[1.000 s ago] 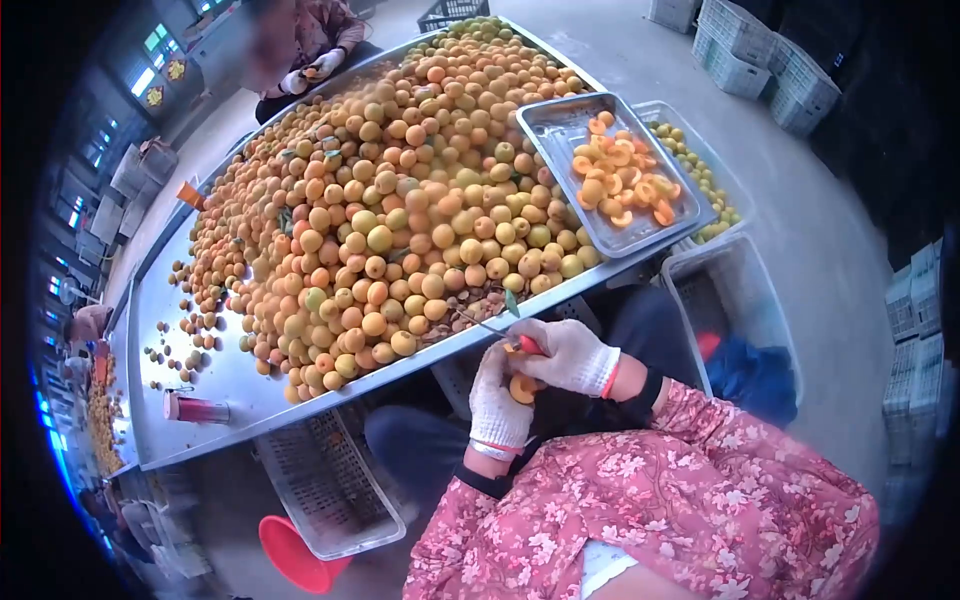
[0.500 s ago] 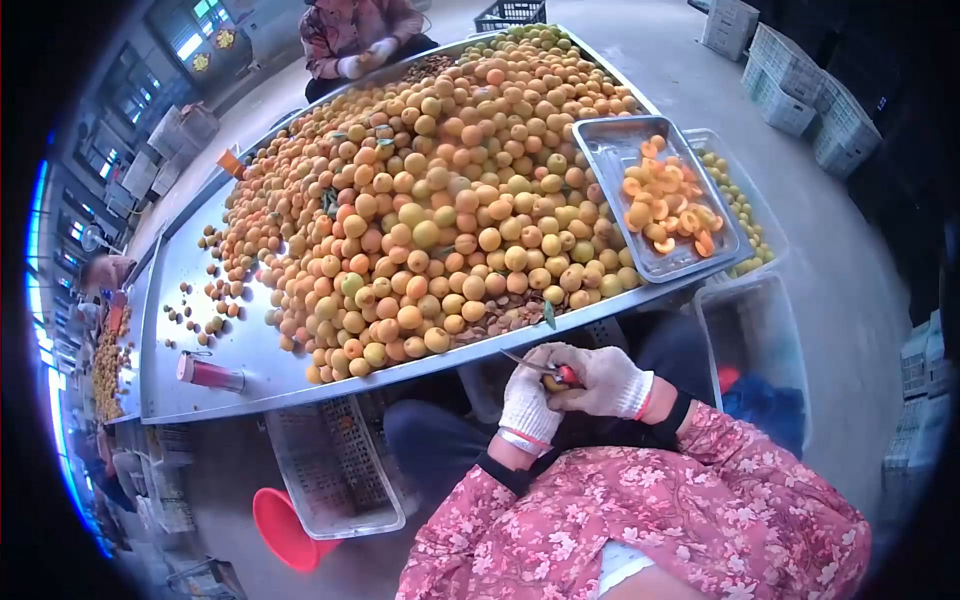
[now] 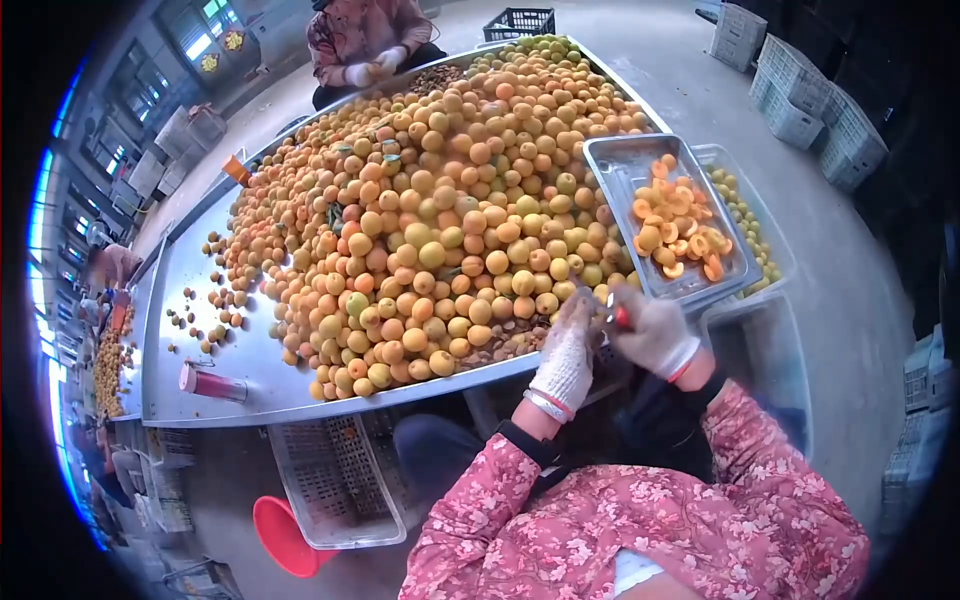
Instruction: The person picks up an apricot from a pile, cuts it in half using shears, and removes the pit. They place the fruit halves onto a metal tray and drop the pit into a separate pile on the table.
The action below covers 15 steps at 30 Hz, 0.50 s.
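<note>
My right hand [image 3: 655,335], in a white knit glove, is closed on a small knife with a red handle [image 3: 622,317]. It is over the table's front edge, just below the metal tray [image 3: 618,185] of halved apricots [image 3: 675,215]. My left hand [image 3: 568,365], also gloved, is beside it with fingers pointing up toward the heap of whole apricots [image 3: 430,230]. Blur hides what those fingers hold, if anything. Apricot stones [image 3: 505,345] lie in a small pile at the table edge, left of my left hand.
A clear bin of greenish fruit [image 3: 745,215] stands under the tray's right side. Below the table are a plastic crate [image 3: 335,480] and a red basin [image 3: 285,535]. A red-capped jar [image 3: 212,382] lies at the left. Across the table sits a person [image 3: 365,45] with gloved hands.
Both hands have moved up and right from my lap to the table edge near the tray, and have come slightly apart. The knife has gone along with my right hand.
</note>
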{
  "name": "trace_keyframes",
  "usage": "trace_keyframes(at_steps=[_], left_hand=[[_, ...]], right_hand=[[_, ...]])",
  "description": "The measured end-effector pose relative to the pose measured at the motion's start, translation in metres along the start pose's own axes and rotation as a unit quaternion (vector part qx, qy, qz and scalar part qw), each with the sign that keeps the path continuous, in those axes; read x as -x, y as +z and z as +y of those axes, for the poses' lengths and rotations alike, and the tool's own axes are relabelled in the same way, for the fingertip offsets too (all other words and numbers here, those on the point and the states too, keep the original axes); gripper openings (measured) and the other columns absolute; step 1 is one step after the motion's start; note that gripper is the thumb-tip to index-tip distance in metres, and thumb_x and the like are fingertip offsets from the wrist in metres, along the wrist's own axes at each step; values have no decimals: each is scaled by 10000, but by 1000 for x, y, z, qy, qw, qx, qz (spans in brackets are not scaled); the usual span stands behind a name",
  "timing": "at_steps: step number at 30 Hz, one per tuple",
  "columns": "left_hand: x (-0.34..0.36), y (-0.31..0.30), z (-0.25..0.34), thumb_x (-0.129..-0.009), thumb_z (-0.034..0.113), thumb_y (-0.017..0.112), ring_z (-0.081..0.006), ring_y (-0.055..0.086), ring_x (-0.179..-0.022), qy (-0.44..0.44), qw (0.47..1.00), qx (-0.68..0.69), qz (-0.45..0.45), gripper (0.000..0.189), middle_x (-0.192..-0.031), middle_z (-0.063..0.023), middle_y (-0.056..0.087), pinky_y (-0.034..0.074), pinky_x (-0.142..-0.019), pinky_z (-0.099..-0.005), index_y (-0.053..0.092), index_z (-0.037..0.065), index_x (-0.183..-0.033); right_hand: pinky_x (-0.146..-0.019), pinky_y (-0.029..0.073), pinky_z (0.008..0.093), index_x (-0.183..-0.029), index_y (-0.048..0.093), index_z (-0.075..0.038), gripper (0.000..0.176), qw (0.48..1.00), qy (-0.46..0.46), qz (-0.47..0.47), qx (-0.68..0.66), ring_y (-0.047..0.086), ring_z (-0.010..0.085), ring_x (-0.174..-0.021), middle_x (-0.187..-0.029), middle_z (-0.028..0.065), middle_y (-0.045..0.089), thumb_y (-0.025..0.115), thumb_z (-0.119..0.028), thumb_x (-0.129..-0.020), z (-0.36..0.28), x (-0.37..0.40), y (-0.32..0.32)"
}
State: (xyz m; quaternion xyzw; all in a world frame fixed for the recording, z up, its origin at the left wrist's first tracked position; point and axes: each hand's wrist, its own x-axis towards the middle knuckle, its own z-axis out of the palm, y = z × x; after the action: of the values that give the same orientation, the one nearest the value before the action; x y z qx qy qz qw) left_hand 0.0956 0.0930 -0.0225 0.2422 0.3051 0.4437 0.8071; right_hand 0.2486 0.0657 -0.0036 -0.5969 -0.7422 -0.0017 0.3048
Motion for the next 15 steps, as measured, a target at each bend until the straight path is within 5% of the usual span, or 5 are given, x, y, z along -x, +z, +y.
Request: trace_keyframes(at_steps=[4,6,8,11,15], left_hand=[[-21,-27,28,-935,185,567,-172,597,-997,121,961,-232,91,357,-1124,-117,629,462,-898,-286,555,-18,-1228],[-34,-60,49,-890,184,612,-212,645,-944,192,881,-411,138,299,-1036,-145,676,494,-854,-308,619,-2,-1124],[-38,-73,78,-851,188,641,-299,646,-929,288,727,-598,174,255,-1002,-148,659,505,-828,-366,647,47,-1064],[-54,-88,103,-803,216,665,-328,634,-882,278,563,-752,199,262,-1009,-132,625,509,-762,-424,639,102,-1038],[-83,-100,103,-771,237,669,-326,640,-884,222,494,-823,172,336,-1022,-139,608,512,-758,-426,611,96,-1070]], right_hand=[[-546,509,404,-1151,528,-40,533,974,185,133,-2,646,318,-600,-672,142,632,757,-320,-758,47,-33,-23],[-541,495,357,-1094,532,-14,422,961,179,181,-109,643,250,-582,-648,130,613,725,-252,-804,65,-34,-15],[-537,468,305,-1032,535,4,293,933,252,129,-224,599,135,-572,-632,70,581,674,-183,-853,47,-31,-24],[-489,382,220,-958,539,-52,89,818,327,44,-471,452,43,-551,-685,-44,499,584,-120,-921,27,-16,-17],[-543,429,205,-1046,552,-49,119,782,322,-73,-529,488,49,-611,-726,-26,525,569,-97,-938,-2,10,-7]])
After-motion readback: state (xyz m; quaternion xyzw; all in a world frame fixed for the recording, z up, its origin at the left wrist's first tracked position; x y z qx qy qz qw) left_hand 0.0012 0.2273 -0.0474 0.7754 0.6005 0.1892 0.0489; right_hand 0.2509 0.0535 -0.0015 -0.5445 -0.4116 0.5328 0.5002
